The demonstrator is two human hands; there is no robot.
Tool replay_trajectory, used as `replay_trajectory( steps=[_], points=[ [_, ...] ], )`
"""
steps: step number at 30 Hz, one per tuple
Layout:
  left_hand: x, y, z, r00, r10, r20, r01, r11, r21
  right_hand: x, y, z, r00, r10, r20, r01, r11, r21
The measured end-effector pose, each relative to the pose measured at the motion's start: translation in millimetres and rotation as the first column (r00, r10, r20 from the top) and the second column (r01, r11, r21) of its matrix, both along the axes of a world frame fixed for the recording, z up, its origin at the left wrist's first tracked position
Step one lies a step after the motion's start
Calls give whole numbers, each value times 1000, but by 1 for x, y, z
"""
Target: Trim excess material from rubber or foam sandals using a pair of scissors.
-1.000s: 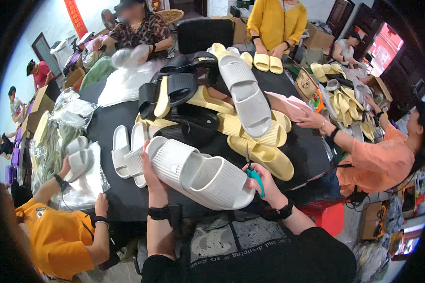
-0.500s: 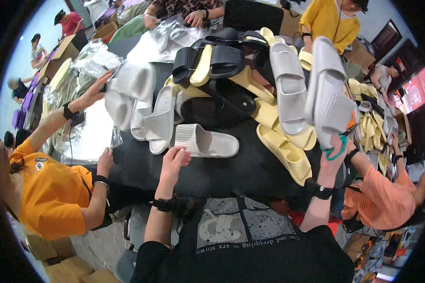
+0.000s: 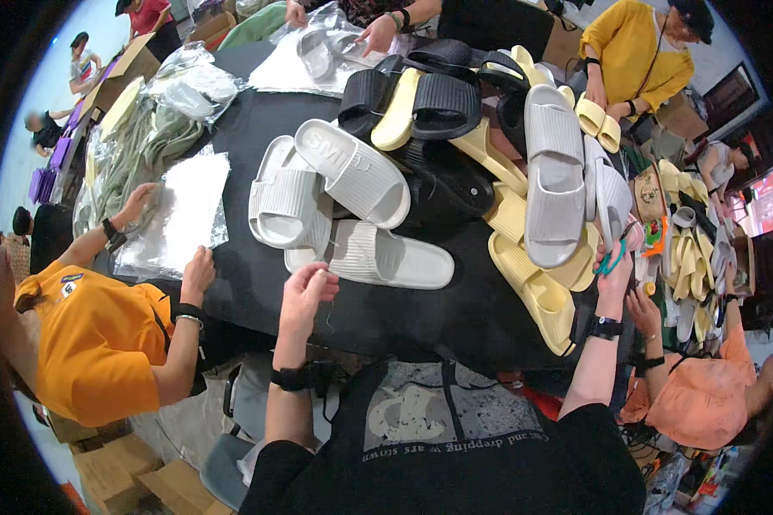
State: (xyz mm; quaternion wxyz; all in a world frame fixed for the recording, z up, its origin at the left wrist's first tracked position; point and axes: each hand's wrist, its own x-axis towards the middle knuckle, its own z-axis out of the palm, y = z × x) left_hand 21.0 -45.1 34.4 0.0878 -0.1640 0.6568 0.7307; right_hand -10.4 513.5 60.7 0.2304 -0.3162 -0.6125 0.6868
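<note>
My left hand (image 3: 307, 296) is closed in a pinch near the table's front edge, with a thin thread (image 3: 329, 319) trailing below its fingers. Just beyond it lies a light grey slide slipper (image 3: 399, 255) on its side. A pair of grey slippers, one upright (image 3: 288, 202) and one leaning (image 3: 356, 176), rests on others behind. At the right, my right hand (image 3: 614, 279) is closed round teal-handled scissors (image 3: 608, 260), whose blades I cannot make out. Its fingers are next to a grey slipper (image 3: 611, 199); whether they grip that too is unclear.
Yellow slippers (image 3: 537, 296) and black slippers (image 3: 445, 107) are heaped on the black table (image 3: 386, 322). At left, a person in orange (image 3: 94, 343) handles a clear plastic bag (image 3: 189, 202). Another in peach (image 3: 700, 390) sits close at right. More people stand beyond the table.
The grey pair at left has left the air beside the orange-sleeved person's hand and landed on the pile. That person's hand has drawn back. The grey pair at right has come down onto the yellow slippers.
</note>
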Motion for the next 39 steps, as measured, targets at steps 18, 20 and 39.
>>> replay_trajectory(
  steps=[18,20,39],
  points=[
    [-168,72,102,770,-479,-422,73,723,-687,38,-10,-4,953,-245,179,72,756,650],
    [-189,82,96,751,-498,-434,57,703,-708,44,-4,-10,958,-263,113,97,672,734],
    [-208,145,164,681,-599,-422,187,699,-690,74,-113,31,975,188,-116,-125,902,414]
  ],
)
